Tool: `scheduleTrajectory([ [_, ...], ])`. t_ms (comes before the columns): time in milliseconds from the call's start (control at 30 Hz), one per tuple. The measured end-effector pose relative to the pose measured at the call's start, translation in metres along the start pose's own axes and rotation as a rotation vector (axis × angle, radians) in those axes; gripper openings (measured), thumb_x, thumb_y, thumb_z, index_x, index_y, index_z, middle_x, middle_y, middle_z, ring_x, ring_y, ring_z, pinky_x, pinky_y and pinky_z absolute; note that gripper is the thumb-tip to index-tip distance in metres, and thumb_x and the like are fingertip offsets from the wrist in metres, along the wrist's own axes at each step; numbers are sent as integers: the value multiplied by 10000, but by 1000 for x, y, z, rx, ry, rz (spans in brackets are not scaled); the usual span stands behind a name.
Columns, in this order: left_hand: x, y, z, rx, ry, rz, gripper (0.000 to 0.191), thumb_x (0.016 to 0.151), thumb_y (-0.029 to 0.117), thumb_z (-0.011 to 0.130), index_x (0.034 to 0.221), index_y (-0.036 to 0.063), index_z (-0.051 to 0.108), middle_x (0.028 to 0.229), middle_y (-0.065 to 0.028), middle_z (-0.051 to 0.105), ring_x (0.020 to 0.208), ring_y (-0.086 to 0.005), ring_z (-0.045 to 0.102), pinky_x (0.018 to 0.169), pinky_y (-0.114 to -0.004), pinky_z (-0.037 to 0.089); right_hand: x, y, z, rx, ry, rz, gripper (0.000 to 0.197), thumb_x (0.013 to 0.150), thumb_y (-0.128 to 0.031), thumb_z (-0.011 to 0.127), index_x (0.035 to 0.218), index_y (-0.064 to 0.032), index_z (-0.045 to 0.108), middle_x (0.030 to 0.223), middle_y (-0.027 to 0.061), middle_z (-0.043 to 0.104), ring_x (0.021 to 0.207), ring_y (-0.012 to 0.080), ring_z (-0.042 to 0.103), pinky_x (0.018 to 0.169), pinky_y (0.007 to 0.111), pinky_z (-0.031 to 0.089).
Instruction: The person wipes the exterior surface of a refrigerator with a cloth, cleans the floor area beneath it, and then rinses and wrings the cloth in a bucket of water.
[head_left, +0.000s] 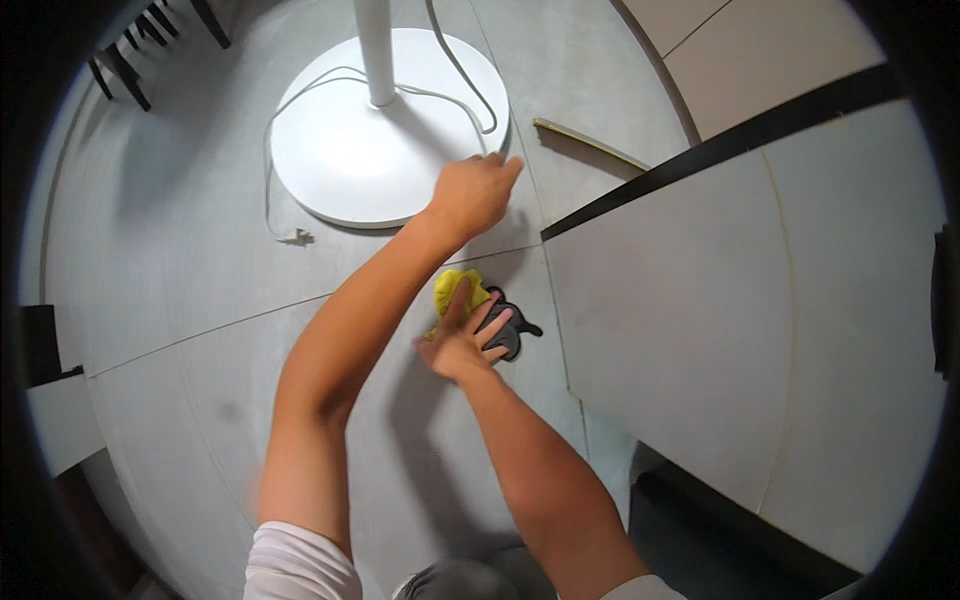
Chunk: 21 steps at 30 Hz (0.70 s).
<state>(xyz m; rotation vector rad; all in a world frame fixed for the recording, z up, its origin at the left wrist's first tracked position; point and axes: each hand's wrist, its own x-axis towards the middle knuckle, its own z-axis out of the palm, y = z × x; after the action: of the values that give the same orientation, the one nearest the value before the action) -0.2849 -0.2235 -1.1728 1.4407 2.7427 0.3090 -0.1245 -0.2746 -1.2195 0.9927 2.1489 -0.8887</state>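
My left hand (480, 193) is at the right front edge of a round white stand base (330, 165), its fingers curled near a grey cable (466, 75); whether it holds anything cannot be told. Below it, my right hand (459, 345) has its fingers spread over a crumpled yellow cloth (450, 289) and a dark grey item with black edging (513, 326), perhaps fabric. Whether the right hand grips the cloth is unclear. A white pole (376, 52) rises from the base. A thin cord crosses the base and ends in a white plug (294, 236) on the floor.
To the right stands a large pale panel or cabinet (675, 300) with a black edge strip. A narrow yellowish strip (589, 142) lies on the tiled floor (225, 390) behind it. Dark furniture legs (124, 71) stand at the upper left, and a white and black unit (67, 420) at the left rim.
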Motion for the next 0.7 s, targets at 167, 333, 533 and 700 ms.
scheduleTrajectory([
  [167, 97, 10, 48, -349, 552, 194, 525, 876, 31, 565, 1391, 112, 505, 1317, -166, 586, 1076, -360, 617, 888, -443, 533, 10, -1, 9, -48, 22, 4, 1092, 921, -408, 628, 1566, -230, -235, 1602, 285, -252, 1426, 591, -243, 1028, 827, 72],
  [333, 148, -1, 66, -255, 135, -66, 502, 873, 27, 562, 1362, 138, 558, 1342, -118, 584, 1150, -338, 579, 979, -424, 496, 17, 7, 36, -170, 39, -40, 1038, 935, -500, 555, 1575, -192, -203, 1591, 315, -236, 1397, 652, -206, 976, 865, 138],
  [533, 141, -1, 51, -95, 88, 87, 246, 911, 158, 602, 1129, 120, 711, 1031, -69, 725, 1081, -283, 621, 900, -396, 524, 13, -4, 23, -197, 60, -8, 1033, 937, -475, 558, 1576, -189, -202, 1587, 321, -242, 1397, 648, -215, 984, 861, 118],
  [700, 116, 2, 40, -394, -152, 129, 275, 942, 215, 610, 1165, 80, 700, 1117, -125, 718, 1073, -330, 639, 910, -426, 513, -5, -12, -8, -15, -74, 21, 1032, 945, -409, 555, 1564, -189, -242, 1575, 322, -274, 1382, 643, -264, 1001, 847, 76],
])
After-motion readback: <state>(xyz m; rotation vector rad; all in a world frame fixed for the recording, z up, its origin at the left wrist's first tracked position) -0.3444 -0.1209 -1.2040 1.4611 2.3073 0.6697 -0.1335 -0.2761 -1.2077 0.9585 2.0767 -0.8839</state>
